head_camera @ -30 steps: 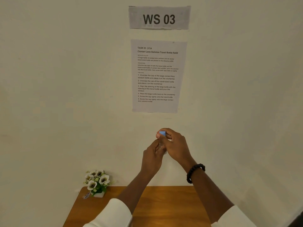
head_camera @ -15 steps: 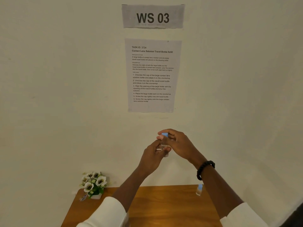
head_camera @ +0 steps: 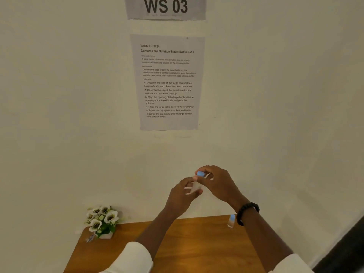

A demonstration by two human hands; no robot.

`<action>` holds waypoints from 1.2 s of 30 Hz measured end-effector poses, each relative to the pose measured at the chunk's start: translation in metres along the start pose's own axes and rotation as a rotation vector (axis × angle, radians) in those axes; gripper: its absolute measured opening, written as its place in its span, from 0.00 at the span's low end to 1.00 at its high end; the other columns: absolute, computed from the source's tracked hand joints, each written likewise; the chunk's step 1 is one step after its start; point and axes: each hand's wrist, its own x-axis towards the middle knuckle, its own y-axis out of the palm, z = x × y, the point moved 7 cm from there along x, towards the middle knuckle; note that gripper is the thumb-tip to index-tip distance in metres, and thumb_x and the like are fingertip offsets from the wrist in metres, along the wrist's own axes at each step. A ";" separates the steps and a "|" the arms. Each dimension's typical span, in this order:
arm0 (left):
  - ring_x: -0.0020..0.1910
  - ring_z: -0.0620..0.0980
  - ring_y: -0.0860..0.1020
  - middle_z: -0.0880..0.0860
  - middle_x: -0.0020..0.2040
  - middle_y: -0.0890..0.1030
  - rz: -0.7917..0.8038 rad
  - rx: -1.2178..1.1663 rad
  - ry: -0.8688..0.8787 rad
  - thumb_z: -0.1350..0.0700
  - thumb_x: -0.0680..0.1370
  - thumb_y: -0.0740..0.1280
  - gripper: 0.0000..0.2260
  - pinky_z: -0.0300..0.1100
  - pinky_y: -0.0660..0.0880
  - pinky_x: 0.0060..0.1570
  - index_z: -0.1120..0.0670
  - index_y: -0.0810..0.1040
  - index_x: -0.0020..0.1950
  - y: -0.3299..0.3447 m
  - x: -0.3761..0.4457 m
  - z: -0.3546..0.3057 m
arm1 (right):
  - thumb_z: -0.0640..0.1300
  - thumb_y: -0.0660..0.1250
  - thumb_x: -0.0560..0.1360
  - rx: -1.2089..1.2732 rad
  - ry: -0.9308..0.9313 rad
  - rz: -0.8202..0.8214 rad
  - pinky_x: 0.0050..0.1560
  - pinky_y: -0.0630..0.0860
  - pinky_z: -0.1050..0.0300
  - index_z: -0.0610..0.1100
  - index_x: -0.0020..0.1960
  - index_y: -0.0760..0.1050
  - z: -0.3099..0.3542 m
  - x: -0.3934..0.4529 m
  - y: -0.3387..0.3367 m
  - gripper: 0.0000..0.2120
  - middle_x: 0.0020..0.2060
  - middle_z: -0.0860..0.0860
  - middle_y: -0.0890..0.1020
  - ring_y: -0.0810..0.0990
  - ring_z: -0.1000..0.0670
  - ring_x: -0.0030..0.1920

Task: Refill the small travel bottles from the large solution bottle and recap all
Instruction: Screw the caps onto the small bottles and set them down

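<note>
Holding a small clear travel bottle (head_camera: 195, 186) up before the wall, the left hand (head_camera: 182, 196) curls its fingers round the body while the right hand (head_camera: 217, 183) pinches the blue cap (head_camera: 200, 173) on top. A second capped bottle (head_camera: 231, 221) stands on the wooden table (head_camera: 177, 249) below, beside the right wrist.

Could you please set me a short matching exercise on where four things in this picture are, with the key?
Things:
1. blue cap
2. small clear bottle
3. second small bottle
4. flower pot

Places:
A. at the table's far left corner
B. standing on the table by the right wrist
C. pinched by the right hand
D. held by the left hand

Pairs: 1-C, 2-D, 3-B, 4-A
</note>
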 end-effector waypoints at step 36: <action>0.45 0.48 0.79 0.51 0.53 0.81 0.279 0.063 -0.608 0.55 0.78 0.68 0.12 0.35 0.69 0.32 0.50 0.75 0.61 0.203 -0.024 0.212 | 0.45 0.66 0.73 -0.677 0.311 0.275 0.60 0.66 0.49 0.48 0.53 0.80 -0.345 -0.051 0.099 0.09 0.48 0.49 0.82 0.75 0.47 0.55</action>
